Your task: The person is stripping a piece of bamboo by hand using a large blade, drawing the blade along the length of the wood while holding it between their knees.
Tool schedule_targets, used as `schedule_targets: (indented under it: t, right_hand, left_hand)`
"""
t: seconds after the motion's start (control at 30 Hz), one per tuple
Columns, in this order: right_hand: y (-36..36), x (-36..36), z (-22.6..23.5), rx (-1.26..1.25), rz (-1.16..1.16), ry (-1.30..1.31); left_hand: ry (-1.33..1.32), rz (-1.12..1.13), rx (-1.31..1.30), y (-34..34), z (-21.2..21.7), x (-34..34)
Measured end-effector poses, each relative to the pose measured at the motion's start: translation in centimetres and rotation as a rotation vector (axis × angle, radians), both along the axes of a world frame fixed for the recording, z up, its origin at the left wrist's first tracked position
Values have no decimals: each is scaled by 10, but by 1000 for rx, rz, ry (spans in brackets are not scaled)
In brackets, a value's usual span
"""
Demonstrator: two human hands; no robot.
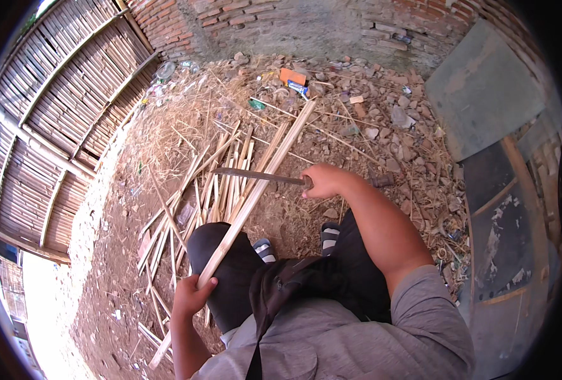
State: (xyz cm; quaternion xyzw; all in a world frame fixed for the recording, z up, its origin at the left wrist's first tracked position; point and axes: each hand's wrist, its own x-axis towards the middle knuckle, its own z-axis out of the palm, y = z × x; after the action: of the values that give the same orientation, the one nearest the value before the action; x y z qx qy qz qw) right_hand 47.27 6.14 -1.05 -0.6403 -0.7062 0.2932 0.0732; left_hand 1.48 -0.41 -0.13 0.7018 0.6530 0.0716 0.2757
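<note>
My left hand [192,296] is closed round the near part of a long pale bamboo strip [249,201], which slants up and to the right past my knee. In my right hand [322,182] is the handle of a machete [262,175]. Its dark blade points left and lies across the strip, about midway along it; whether the edge has bitten into the bamboo cannot be made out. Several split bamboo strips [230,180] lie loosely piled on the ground beyond and left of my knee.
A bamboo slat fence [72,95] runs along the left, a brick wall [306,31] at the back. Rubble and broken brick [389,126] cover the ground to the right. Grey-green boards [484,88] lean at the right. My sandalled feet [265,250] are close below the blade.
</note>
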Motion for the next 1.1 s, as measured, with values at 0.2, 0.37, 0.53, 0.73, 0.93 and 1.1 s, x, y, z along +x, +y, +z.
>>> schedule_targets:
  t: [0.2, 0.37, 0.53, 0.73, 0.93, 1.1]
  right_hand:
    - [1, 0, 2, -41, 0, 13]
    - [2, 0, -1, -54, -2, 12]
    - [3, -2, 1, -61, -10, 2]
    - [4, 5, -18, 76, -9, 76]
    - [4, 4, -17, 47, -12, 83]
    - [4, 5, -18, 70, -6, 68]
  left_hand:
    - [-6, 7, -13, 0, 0, 0]
    - [-19, 12, -41, 2, 1, -1]
    - [-46, 8, -58, 2, 0, -2]
    - [-59, 15, -73, 3, 1, -1]
    - [-90, 16, -71, 3, -6, -5]
    - [-73, 22, -71, 2, 1, 0]
